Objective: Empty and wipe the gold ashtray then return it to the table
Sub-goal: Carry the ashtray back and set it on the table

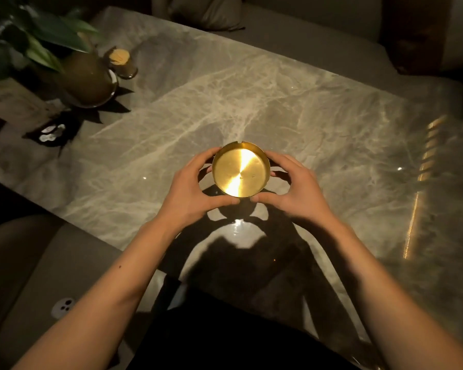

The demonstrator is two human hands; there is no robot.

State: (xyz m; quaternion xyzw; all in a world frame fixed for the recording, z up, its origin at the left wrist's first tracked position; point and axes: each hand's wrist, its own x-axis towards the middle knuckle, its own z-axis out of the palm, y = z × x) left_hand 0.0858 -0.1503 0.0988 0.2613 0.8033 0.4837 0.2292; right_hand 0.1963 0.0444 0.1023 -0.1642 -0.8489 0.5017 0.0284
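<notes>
A round gold ashtray (239,169) with a notched rim is held between both hands over the middle of the marble table (292,108). Its shiny inside shows no ash, only a few tiny specks. My left hand (190,188) cups its left side, thumb under the near edge. My right hand (294,185) cups the right side the same way. A shadow of the hands and ashtray falls on the table just below; whether the ashtray touches the table I cannot tell.
A potted plant in a round vase (87,81) stands at the table's far left, with a small lidded jar (122,62) beside it. A sofa with a cushion (206,12) runs along the far side. Grey seating (38,276) lies at the near left.
</notes>
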